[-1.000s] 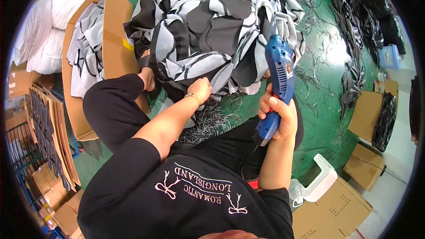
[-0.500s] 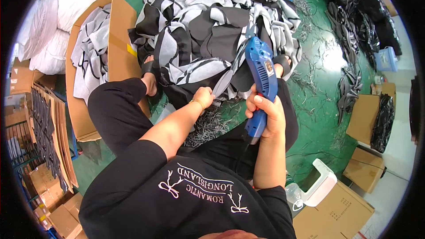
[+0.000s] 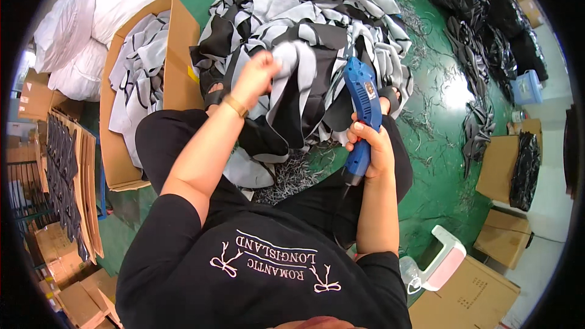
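My left hand (image 3: 257,76) is raised and grips a grey and black fabric piece (image 3: 292,103) that hangs down from it over my lap. My right hand (image 3: 372,146) is closed around the handle of a blue handheld tool (image 3: 361,100), held upright with its tip beside the lifted fabric. A big heap of black, grey and white fabric pieces (image 3: 317,18) lies on the green floor just beyond my knees. Thin dark trimmings (image 3: 292,176) lie between my legs.
A cardboard box (image 3: 177,79) with grey fabric pieces stands at my left. White sacks (image 3: 91,30) lie far left. Stacked cardboard (image 3: 67,176) sits at the left edge. Black material heaps (image 3: 481,12) and more boxes (image 3: 499,164) are at right. A white and pink device (image 3: 439,262) rests lower right.
My left hand has risen from my lap, pulling a fabric piece up out of the heap. The blue tool has stayed upright, shifting slightly beside the fabric.
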`<control>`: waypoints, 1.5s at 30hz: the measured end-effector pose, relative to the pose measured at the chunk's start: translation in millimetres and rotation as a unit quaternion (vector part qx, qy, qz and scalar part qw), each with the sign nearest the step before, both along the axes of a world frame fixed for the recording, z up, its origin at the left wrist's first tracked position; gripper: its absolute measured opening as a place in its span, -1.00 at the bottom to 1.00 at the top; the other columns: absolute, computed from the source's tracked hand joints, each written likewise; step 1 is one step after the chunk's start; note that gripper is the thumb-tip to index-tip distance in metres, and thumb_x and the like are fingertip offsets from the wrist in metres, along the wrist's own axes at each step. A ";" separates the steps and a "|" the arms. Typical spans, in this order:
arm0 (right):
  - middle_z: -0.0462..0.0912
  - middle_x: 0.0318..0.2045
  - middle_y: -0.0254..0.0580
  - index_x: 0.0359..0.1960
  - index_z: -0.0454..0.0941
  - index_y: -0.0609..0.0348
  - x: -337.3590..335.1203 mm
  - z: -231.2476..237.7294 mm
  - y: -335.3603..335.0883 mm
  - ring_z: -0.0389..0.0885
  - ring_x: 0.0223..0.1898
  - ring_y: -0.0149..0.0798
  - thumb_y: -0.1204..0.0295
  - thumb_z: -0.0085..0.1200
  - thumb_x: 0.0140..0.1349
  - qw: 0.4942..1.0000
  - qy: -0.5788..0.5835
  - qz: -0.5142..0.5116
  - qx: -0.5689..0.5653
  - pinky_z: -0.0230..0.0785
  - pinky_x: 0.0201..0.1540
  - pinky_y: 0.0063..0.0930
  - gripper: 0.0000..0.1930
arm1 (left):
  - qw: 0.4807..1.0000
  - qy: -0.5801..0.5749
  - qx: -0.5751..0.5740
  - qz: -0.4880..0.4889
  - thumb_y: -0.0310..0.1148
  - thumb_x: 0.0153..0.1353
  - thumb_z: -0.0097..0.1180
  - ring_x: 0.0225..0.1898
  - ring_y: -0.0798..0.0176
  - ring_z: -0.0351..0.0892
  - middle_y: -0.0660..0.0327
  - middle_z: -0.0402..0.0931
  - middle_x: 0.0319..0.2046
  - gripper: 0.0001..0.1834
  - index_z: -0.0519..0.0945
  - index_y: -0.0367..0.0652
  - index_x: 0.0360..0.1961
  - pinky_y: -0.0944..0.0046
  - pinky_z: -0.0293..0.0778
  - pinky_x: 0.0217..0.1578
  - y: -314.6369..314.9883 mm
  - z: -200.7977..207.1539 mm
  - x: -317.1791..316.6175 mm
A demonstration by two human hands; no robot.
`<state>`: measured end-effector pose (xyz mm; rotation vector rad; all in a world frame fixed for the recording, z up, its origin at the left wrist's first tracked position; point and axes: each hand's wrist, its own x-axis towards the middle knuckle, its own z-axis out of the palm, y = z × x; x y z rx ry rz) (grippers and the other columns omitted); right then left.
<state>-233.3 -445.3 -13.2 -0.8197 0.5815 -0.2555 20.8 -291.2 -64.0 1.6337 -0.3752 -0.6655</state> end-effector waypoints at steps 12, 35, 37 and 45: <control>0.53 -0.48 -0.27 -0.17 0.44 0.30 5.9 4.5 43.4 0.57 -0.41 -0.37 0.46 0.27 -0.02 0.995 0.047 0.013 -0.087 0.53 -0.31 -0.45 -0.62 | 0.912 0.291 -0.290 -0.026 -0.36 0.25 0.10 -0.46 0.58 0.51 0.47 0.55 -0.39 -0.96 0.49 0.01 -0.33 0.52 0.44 -0.51 67.7 57.9 -64.6; 0.51 -0.45 -0.30 -0.13 0.43 0.34 -2.7 58.0 98.4 0.49 -0.51 -0.45 0.47 0.23 0.04 0.956 0.055 0.128 -0.258 0.38 -0.42 -0.57 -0.63 | 0.947 0.247 -0.204 -0.006 -0.34 0.13 0.26 -0.23 0.36 0.54 0.23 0.54 -0.24 -0.68 0.54 -0.32 -0.16 0.32 0.58 -0.29 128.0 90.0 -114.7; 0.51 -0.43 -0.28 -0.13 0.43 0.35 -17.8 66.9 101.9 0.50 -0.50 -0.43 0.50 0.22 0.03 0.956 0.061 0.107 -0.268 0.42 -0.40 -0.55 -0.64 | 0.925 0.289 -0.239 0.053 -0.34 0.15 0.24 -0.24 0.33 0.55 0.17 0.54 -0.26 -0.68 0.54 -0.45 -0.26 0.28 0.59 -0.23 129.9 78.0 -111.1; 0.52 -0.45 -0.26 -0.15 0.42 0.38 -53.9 60.4 125.4 0.50 -0.53 -0.45 0.53 0.20 0.04 0.938 0.125 0.149 -0.287 0.41 -0.44 -0.57 -0.66 | 0.908 0.285 -0.295 0.082 -0.44 0.15 0.21 -0.21 0.26 0.59 0.16 0.56 -0.24 -0.77 0.54 -0.36 -0.22 0.22 0.56 -0.11 122.0 81.7 -113.0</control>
